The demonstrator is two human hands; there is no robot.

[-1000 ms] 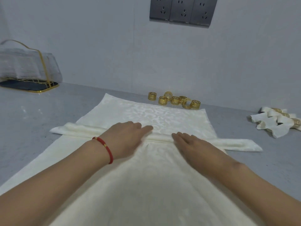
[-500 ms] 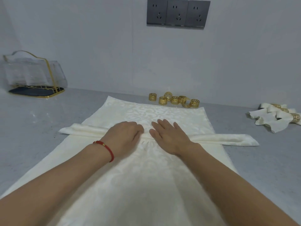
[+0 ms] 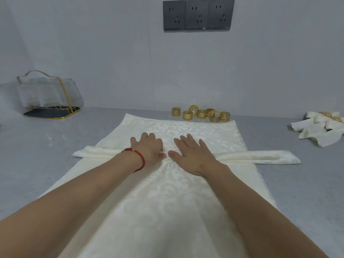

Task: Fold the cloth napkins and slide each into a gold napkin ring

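Observation:
A long cream patterned cloth (image 3: 195, 131) lies flat on the grey counter, running away from me. Across it lies a napkin folded into a narrow band (image 3: 260, 157), its ends sticking out left and right. My left hand (image 3: 149, 146), with a red cord at the wrist, and my right hand (image 3: 191, 155) press flat on the band's middle, side by side, fingers stretched forward. Several gold napkin rings (image 3: 202, 114) stand clustered just beyond the cloth's far edge.
Napkins in gold rings (image 3: 320, 127) lie in a heap at the far right. A clear holder with a gold frame (image 3: 48, 95) stands at the far left by the wall. Dark wall sockets (image 3: 198, 14) sit above the rings.
My right hand slid left along the folded band and now lies beside my left hand at its middle. Both hands have pushed a little forward over it.

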